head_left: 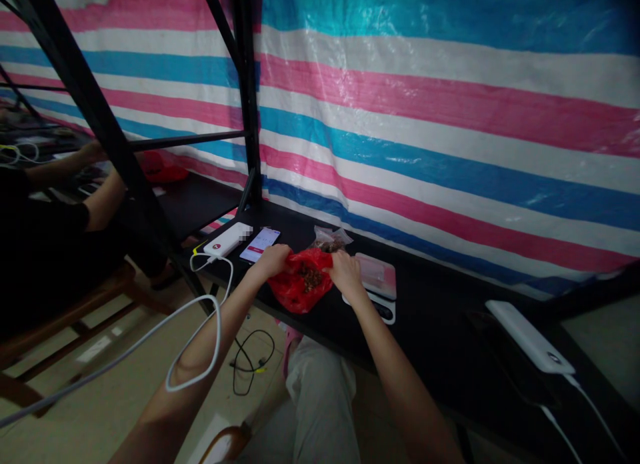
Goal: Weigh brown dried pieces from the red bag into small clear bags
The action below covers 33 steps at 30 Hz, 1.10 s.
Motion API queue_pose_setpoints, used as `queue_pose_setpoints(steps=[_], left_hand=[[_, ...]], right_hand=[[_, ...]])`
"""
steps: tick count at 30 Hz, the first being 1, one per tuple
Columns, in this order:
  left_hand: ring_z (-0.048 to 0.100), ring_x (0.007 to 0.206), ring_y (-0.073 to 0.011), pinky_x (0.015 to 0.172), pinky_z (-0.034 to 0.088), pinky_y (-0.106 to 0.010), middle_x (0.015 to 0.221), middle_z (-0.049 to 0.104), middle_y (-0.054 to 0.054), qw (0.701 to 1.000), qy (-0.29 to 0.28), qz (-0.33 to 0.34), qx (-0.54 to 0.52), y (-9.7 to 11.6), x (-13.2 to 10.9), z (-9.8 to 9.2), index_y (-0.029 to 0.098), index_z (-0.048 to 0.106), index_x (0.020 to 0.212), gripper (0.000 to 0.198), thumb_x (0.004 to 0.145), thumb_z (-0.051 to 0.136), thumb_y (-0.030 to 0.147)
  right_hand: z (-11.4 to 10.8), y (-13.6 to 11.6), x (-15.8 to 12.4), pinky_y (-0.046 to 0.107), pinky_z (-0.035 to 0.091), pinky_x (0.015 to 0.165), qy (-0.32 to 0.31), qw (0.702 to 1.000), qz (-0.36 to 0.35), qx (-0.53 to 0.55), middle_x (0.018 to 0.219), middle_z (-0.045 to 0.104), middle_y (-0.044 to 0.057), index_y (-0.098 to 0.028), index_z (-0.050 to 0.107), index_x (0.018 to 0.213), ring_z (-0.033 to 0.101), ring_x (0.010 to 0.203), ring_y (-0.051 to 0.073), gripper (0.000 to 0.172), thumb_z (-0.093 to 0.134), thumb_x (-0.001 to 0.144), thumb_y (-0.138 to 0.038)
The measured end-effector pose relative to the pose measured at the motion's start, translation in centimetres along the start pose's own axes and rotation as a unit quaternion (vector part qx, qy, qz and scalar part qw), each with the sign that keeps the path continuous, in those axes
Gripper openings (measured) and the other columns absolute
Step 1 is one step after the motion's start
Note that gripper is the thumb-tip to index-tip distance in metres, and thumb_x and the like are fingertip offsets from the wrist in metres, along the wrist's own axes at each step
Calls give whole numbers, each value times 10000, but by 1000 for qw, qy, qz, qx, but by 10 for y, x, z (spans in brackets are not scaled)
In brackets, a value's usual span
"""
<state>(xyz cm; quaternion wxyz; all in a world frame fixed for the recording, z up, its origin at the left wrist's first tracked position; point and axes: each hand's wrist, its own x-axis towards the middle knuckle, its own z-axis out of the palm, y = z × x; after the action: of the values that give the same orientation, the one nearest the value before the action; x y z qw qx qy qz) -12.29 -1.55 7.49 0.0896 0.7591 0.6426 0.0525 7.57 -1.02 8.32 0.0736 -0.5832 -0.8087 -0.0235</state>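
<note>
On the black tabletop (pixel 435 324), the head view shows me a red plastic bag (pixel 295 294) held between both hands. The left hand (pixel 273 261) and right hand (pixel 346 274) stand a short way apart, and the fingers (pixel 280 252) of each are closed on the bag's upper edges, with its mouth spread open between them. Brown pieces (pixel 311 277) lie inside the bag, directly between the hands; their exact kind is unclear. Just behind the right hand sits a crumpled clear bag (pixel 331 237), beside a pale pink digital scale (pixel 376 276). Left of the red bag, I note a lit phone (pixel 260 244) and a white power bank (pixel 227 239) with a white cable (pixel 220 264) trailing over the tabletop edge. A second power bank (pixel 530 336) rests farther right. Striped tarpaulin (pixel 450 117) hangs behind, and a seated person's arm (pixel 103 197) shows at far left.
</note>
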Motion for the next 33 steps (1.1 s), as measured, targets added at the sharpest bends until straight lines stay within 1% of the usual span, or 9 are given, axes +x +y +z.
queue_pose_setpoints(steps=[3,6,9,11,17,21,26,30,33], left_hand=[[588,935,-273,754,437,-294,950,644,-120,1000,2,0,-15,-1,1,2,171,623,912,366,608,710,355],[592,923,-276,747,442,-301,932,646,-134,1000,8,3,-22,-2,2,4,156,622,927,343,660,668,365],[583,949,-258,774,435,-296,970,639,-141,1000,16,7,-17,-2,3,5,145,618,953,235,755,564,260],[582,957,-240,789,430,-286,985,638,-136,1000,15,11,-19,0,2,5,141,618,967,224,786,495,183],[554,1021,-204,842,404,-261,1066,623,-109,999,20,15,-25,1,0,3,151,587,1075,377,764,404,42],[570,978,-214,815,407,-260,1014,642,-106,998,33,13,-52,0,2,0,153,611,1036,324,751,468,96],[604,795,-211,702,419,-257,801,664,-86,995,40,-17,-86,2,5,-5,138,653,867,203,734,567,265],[604,787,-200,704,417,-251,805,666,-72,992,60,-20,-105,6,5,-5,141,650,894,207,724,574,232],[605,835,-202,748,418,-256,866,672,-73,991,63,-6,-118,8,4,-5,148,642,943,241,724,545,166]], right_hand=[[0,1,3,322,379,733,-3,1000,-5,16,957,617,96,-168,621,886,583,897,234,263,540,789,-399],[-2,1,4,311,373,738,-8,1000,1,30,968,610,85,-177,610,908,575,913,224,254,538,789,-390],[-2,0,2,301,360,759,-13,999,6,34,987,598,78,-180,597,931,562,942,213,199,546,785,-304],[0,-1,1,293,350,770,-18,999,7,31,990,592,75,-181,591,935,555,952,202,174,530,783,-239],[8,-1,1,283,345,749,-11,999,10,47,965,595,58,-191,601,904,551,936,195,182,483,766,-175],[12,-3,1,288,346,747,-9,998,7,58,960,597,63,-187,609,899,552,927,195,178,487,770,-201],[17,-8,0,315,348,767,-2,998,7,68,948,597,68,-189,614,907,550,930,206,230,477,809,-346],[20,-15,2,328,358,782,-10,995,14,103,986,586,84,-179,609,935,540,958,214,382,402,834,-484],[22,-19,4,337,358,811,-11,991,25,133,1024,570,98,-160,585,982,525,992,220,417,388,837,-498]])
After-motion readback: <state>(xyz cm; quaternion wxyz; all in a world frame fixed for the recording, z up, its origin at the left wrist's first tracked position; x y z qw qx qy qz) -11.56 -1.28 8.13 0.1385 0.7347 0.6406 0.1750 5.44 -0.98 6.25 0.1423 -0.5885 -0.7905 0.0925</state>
